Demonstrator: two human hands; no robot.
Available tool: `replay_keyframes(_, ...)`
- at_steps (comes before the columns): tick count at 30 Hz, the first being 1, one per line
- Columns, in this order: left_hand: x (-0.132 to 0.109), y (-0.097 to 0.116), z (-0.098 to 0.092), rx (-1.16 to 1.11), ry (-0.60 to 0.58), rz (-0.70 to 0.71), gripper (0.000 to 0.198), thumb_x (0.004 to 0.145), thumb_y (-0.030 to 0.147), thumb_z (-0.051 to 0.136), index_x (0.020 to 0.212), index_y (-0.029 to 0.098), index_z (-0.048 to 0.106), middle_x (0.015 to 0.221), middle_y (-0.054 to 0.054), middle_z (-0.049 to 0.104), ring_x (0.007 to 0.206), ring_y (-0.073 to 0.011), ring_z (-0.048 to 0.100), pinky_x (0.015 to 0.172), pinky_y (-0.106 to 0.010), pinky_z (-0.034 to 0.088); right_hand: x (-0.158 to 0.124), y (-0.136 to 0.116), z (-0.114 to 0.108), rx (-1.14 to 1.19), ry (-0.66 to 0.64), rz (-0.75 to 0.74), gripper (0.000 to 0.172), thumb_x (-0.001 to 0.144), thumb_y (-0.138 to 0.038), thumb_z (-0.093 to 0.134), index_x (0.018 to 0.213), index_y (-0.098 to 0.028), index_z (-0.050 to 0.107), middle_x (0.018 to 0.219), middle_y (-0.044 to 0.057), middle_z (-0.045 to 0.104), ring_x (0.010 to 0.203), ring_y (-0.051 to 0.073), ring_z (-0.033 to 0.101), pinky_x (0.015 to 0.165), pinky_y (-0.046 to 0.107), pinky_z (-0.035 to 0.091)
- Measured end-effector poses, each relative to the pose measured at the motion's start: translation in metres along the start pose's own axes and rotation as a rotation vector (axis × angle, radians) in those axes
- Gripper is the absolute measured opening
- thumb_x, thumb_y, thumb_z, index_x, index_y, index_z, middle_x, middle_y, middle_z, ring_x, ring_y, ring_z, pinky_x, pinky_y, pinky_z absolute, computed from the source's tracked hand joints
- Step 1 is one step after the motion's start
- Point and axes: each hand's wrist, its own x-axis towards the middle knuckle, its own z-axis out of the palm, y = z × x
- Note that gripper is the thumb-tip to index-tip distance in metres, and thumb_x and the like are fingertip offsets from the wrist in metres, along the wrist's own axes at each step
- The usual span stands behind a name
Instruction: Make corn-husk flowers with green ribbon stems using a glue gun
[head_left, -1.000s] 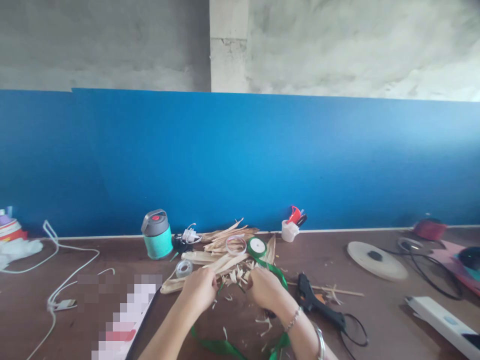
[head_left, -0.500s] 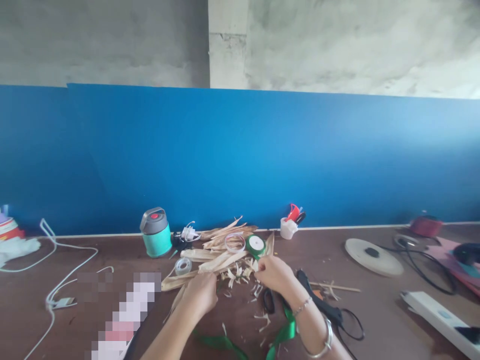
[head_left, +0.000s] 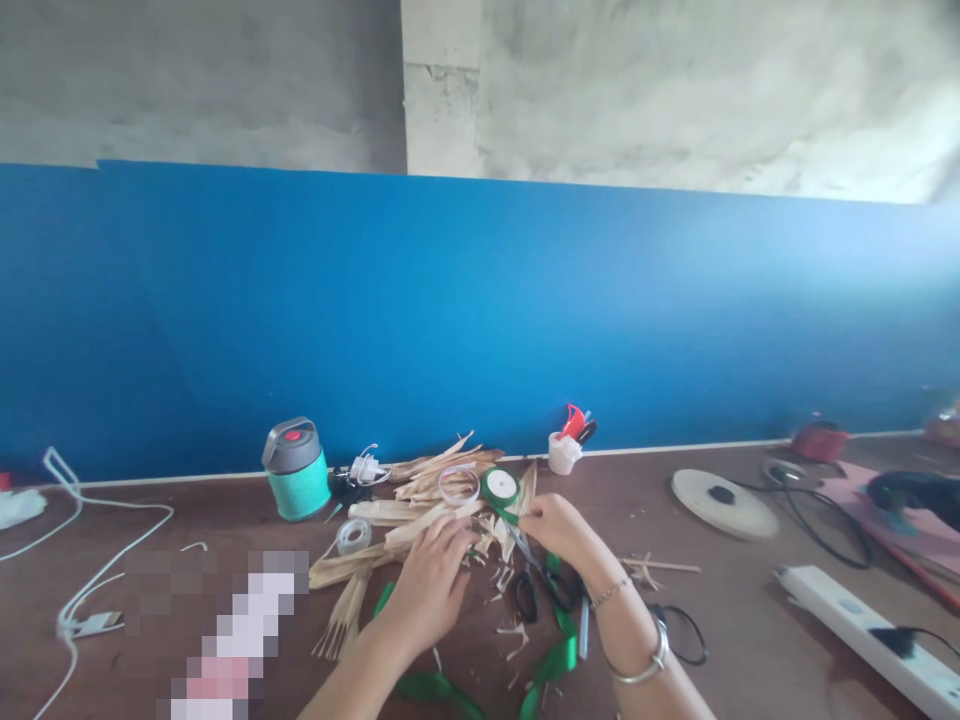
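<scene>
My left hand [head_left: 433,580] lies over the dried corn husks [head_left: 420,535] with its fingers stretched out and loosely spread. My right hand [head_left: 556,532] is closed in a pinch at the end of green ribbon that runs from the ribbon roll [head_left: 501,487]. Just below and between the hands, scissors [head_left: 526,598] with black handles lie among pale husk scraps [head_left: 512,638]. A loose length of green ribbon [head_left: 555,662] curls across the table near my right wrist. Left of the husks sits a roll of clear tape [head_left: 353,536].
A turquoise lidded jar [head_left: 298,480] stands at the back left, near white cables [head_left: 90,580]. Behind the husks is a white cup [head_left: 564,453] of pens. To the right lie a round pale lid [head_left: 724,503] and a power strip [head_left: 862,620]. A blue partition [head_left: 480,320] closes the back.
The view has turned a little to the right. My left hand has gone from closed to spread fingers over the husks. My right fingers now pinch the ribbon by the roll.
</scene>
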Motion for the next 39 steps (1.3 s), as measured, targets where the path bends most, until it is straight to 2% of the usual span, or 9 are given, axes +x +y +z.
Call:
replay_keyframes(3, -0.004, -0.002, 0.01, 0.031, -0.036, 0.018, 0.056, 0.071, -0.001, 0.044, 0.122, 0.021, 0.046, 0.124, -0.01, 0.058, 0.124, -0.026, 0.042, 0.101, -0.049, 0.035, 0.004, 0.006, 0.003, 0.038, 0.013, -0.008, 0.022, 0.061, -0.013, 0.049, 0.043, -0.019, 0.038, 0.042, -0.005, 0.035, 0.046, 0.009, 0.033, 0.044, 0.023, 0.021)
replay_keyframes(6, -0.004, -0.002, 0.013, 0.076, -0.037, 0.04, 0.055, 0.072, -0.003, 0.042, 0.12, 0.021, 0.048, 0.114, -0.009, 0.064, 0.119, -0.0253, 0.048, 0.101, -0.05, 0.033, 0.007, 0.01, 0.008, 0.074, 0.022, -0.023, 0.019, 0.06, -0.013, 0.049, 0.045, -0.019, 0.04, 0.042, -0.006, 0.035, 0.046, 0.009, 0.033, 0.044, 0.023, 0.021)
replay_keyframes(13, 0.001, 0.0, 0.009, 0.101, 0.01, 0.104, 0.027, 0.084, 0.005, 0.042, 0.083, 0.02, 0.065, 0.08, -0.006, 0.067, 0.09, -0.0223, 0.06, 0.098, -0.05, 0.033, 0.013, 0.01, 0.026, 0.113, 0.031, -0.036, 0.021, 0.059, -0.015, 0.051, 0.042, -0.019, 0.039, 0.042, -0.006, 0.03, 0.047, 0.01, 0.033, 0.044, 0.022, 0.022)
replay_keyframes(16, 0.002, 0.002, 0.007, 0.098, 0.036, 0.1, 0.025, 0.083, 0.006, 0.044, 0.089, 0.019, 0.065, 0.085, -0.007, 0.066, 0.092, -0.0235, 0.059, 0.094, -0.049, 0.038, 0.015, 0.009, 0.031, 0.118, 0.024, -0.025, 0.017, 0.059, -0.014, 0.052, 0.043, -0.018, 0.045, 0.042, -0.006, 0.035, 0.049, 0.011, 0.038, 0.046, 0.022, 0.025)
replay_keyframes(21, -0.001, -0.001, 0.011, 0.086, 0.043, 0.082, 0.035, 0.078, 0.001, 0.046, 0.101, 0.02, 0.062, 0.117, -0.009, 0.062, 0.118, -0.0273, 0.048, 0.099, -0.05, 0.036, 0.016, 0.007, 0.036, 0.14, 0.01, -0.013, 0.008, 0.058, -0.012, 0.054, 0.051, -0.016, 0.057, 0.048, -0.003, 0.05, 0.055, 0.013, 0.048, 0.052, 0.022, 0.031)
replay_keyframes(26, -0.003, -0.004, 0.017, 0.025, 0.004, 0.095, 0.029, 0.078, 0.002, 0.048, 0.093, 0.021, 0.064, 0.111, -0.008, 0.066, 0.117, -0.027, 0.049, 0.102, -0.051, 0.032, 0.016, 0.001, 0.041, 0.215, 0.043, 0.012, 0.009, 0.059, -0.01, 0.056, 0.051, -0.015, 0.056, 0.052, -0.001, 0.054, 0.059, 0.013, 0.049, 0.055, 0.022, 0.031)
replay_keyframes(30, 0.001, 0.002, 0.009, -0.059, 0.068, 0.04, 0.022, 0.078, 0.005, 0.052, 0.088, 0.021, 0.064, 0.097, -0.007, 0.068, 0.106, -0.0259, 0.055, 0.096, -0.046, 0.037, 0.011, -0.007, 0.039, 0.403, -0.103, -0.041, 0.011, 0.064, -0.011, 0.051, 0.056, -0.013, 0.059, 0.047, -0.004, 0.052, 0.05, 0.01, 0.046, 0.049, 0.02, 0.031)
replay_keyframes(34, 0.006, 0.006, -0.001, -0.122, 0.281, -0.117, 0.014, 0.083, 0.016, 0.053, 0.092, 0.021, 0.064, 0.093, -0.007, 0.069, 0.096, -0.0252, 0.059, 0.086, -0.042, 0.043, 0.002, -0.014, 0.033, 0.62, -0.287, -0.165, 0.018, 0.072, -0.021, 0.053, 0.079, -0.013, 0.067, 0.057, -0.002, 0.06, 0.054, 0.01, 0.052, 0.052, 0.019, 0.038)
replay_keyframes(39, 0.007, 0.002, -0.001, -0.166, 0.373, -0.168, 0.015, 0.085, 0.023, 0.056, 0.094, 0.022, 0.068, 0.093, -0.007, 0.071, 0.092, -0.0233, 0.061, 0.083, -0.036, 0.044, -0.003, -0.02, 0.032, 0.743, -0.358, -0.247, 0.025, 0.072, -0.035, 0.063, 0.081, -0.013, 0.072, 0.062, 0.001, 0.064, 0.057, 0.011, 0.052, 0.054, 0.021, 0.039)
